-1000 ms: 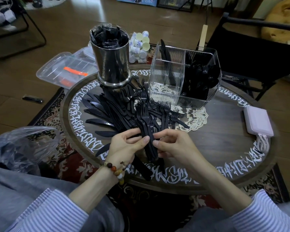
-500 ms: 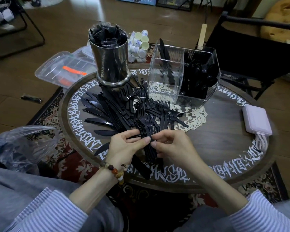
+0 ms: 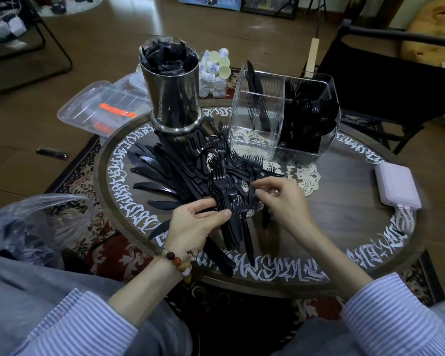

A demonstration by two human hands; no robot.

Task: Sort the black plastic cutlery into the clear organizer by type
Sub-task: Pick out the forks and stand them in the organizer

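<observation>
A round dark wooden counter (image 3: pixel 344 227) with white lettering painted around its rim fills the middle of the view. At its far side stands the clear organizer (image 3: pixel 283 116), a ribbed transparent box split into compartments: the right one is packed dark with black pieces, the near left one looks bare, and a few black utensils lean upright in the far left one. To its left stands a shiny metal canister (image 3: pixel 174 98) stuffed with crumpled black wrappers. A white lace doily (image 3: pixel 306 178) lies under the organizer's near edge.

Spread between canister and hands is the loose black plastic cutlery (image 3: pixel 180 170), glossy and thin: knives fanned out on the left with blades pointing outward, forks heaped toward the middle with tines pointing away from the person.

A pale pink power bank (image 3: pixel 397 186) with a white cable rests near the counter's right rim. A clear plastic bag (image 3: pixel 28 224) sits at the lower left.

The left hand (image 3: pixel 190 224), a beaded bracelet (image 3: pixel 180 260) on its wrist, grips a stacked bundle of forks (image 3: pixel 226 201) by the handles, thumb across the top. The right hand (image 3: pixel 285 201) has its fingers curled and pinches a single fork (image 3: pixel 252 186) just beside that bundle, above the counter's near half.
</observation>
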